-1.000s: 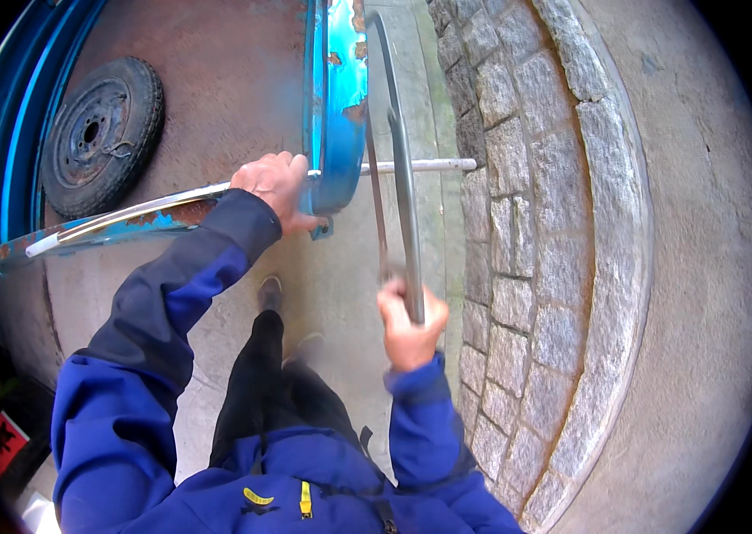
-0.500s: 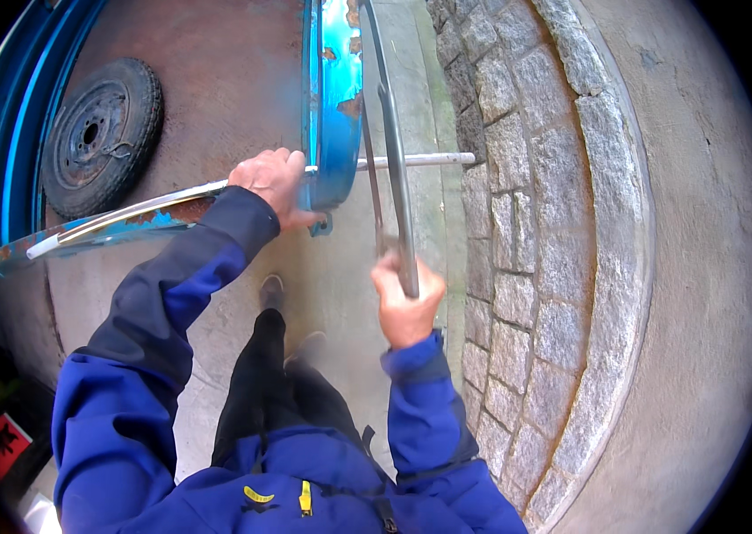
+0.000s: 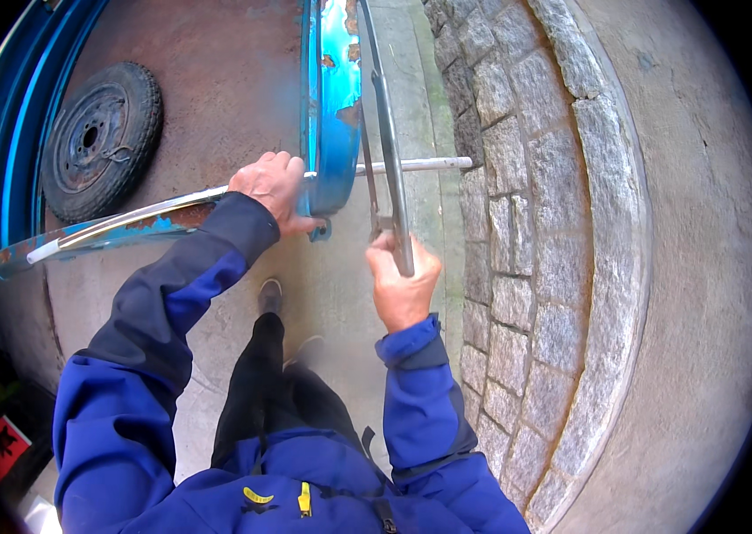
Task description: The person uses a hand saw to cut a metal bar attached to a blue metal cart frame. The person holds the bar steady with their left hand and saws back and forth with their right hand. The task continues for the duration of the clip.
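Observation:
Gripped in my right hand is a hacksaw with a grey frame; its narrow blade crosses a pale metal tube just right of the blue, rust-patched cart side. My left hand is closed over the tube at the cart's corner, thumb pointing right beside the blue metal. The tube runs on leftward along the cart's rusty front rail, where it looks silvery with a white end.
A spare wheel lies on the rusty cart bed. A curved stone block edging runs along the right, with concrete beyond. My legs and shoes stand on pavement. A dark object with a red patch is at lower left.
My right hand and the hacksaw have moved forward, toward the top of the picture, across the tube. My left hand stays in about the same place.

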